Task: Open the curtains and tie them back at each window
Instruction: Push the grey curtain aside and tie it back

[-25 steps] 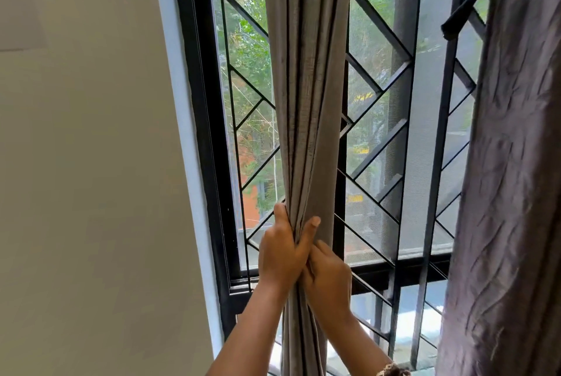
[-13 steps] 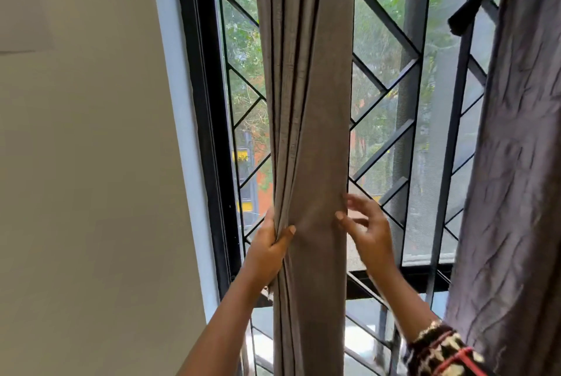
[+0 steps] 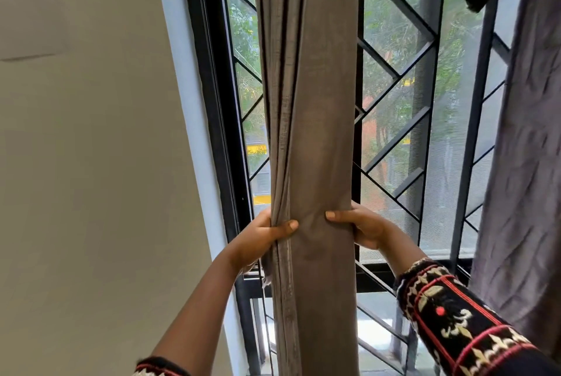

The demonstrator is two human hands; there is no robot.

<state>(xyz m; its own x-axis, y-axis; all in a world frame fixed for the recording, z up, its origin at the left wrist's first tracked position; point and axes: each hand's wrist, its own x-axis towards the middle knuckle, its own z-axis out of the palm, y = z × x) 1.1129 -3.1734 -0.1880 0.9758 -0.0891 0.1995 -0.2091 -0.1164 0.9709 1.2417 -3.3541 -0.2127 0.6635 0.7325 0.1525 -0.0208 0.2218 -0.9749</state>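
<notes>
Curtain (image 3: 315,132) hung bunched before the window (image 3: 394,144); our left hand (image 3: 261,239) and right hand (image 3: 361,229) curled fingers round it. Folds could spill loose, we judged, if either grip slackened.

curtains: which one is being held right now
The smooth brown-grey curtain in the middle: the left hand and right hand grip its two edges. The crinkled darker curtain at the right edge hangs untouched.

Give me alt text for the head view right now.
Two hands grip a gathered grey-brown curtain from either side before a black-grilled window: left hand on its pleated edge, right hand round the other. A second curtain hangs far right.
</notes>
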